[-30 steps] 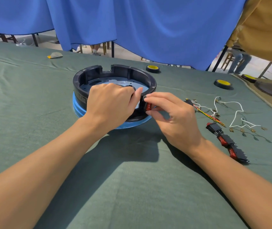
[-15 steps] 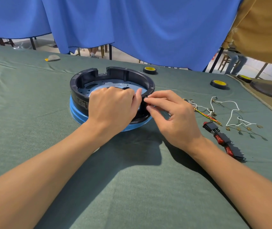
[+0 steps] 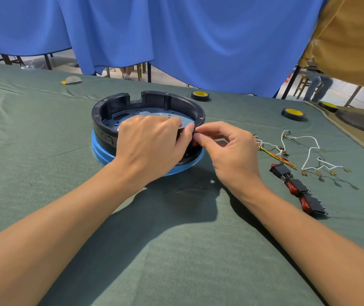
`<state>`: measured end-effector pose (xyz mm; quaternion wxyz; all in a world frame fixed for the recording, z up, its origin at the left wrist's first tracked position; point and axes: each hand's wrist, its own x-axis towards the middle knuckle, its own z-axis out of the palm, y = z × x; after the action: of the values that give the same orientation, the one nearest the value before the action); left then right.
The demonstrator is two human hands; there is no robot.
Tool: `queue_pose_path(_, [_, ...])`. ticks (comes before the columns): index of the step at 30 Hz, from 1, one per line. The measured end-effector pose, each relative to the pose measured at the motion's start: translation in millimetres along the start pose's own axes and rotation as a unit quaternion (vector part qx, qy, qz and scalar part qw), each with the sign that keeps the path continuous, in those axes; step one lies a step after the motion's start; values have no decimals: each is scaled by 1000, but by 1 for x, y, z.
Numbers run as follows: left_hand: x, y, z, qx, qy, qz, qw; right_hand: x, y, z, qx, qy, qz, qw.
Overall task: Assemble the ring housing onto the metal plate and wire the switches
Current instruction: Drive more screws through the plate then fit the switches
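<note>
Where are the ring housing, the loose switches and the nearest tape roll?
ring housing (image 3: 159, 98), head view, far wall.
loose switches (image 3: 297, 186), head view, middle switch of the row.
nearest tape roll (image 3: 294, 112), head view, yellow top.

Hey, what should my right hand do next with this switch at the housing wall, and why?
Probably press the red switch fully into the ring housing wall with the right hand. Its fingertips pinch at the switch there, red peeking out, while the left hand grips the rim to brace it.

The ring housing (image 3: 172, 101) is coloured black, the metal plate (image 3: 98, 149) blue. At four o'clock, switches (image 3: 296, 185) are marked red-and-black.
</note>
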<state>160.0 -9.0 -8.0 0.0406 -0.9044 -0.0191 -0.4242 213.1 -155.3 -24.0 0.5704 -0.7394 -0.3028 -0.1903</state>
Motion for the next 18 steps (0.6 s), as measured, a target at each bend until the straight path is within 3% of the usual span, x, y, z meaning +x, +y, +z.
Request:
queue_pose_path(8, [0, 10, -2, -25, -23, 0, 999, -6, 1, -4, -52, -5, 7, 999])
queue_pose_path(18, [10, 11, 2, -92, -63, -105, 988, -8, -1, -2, -61, 0, 10, 998])
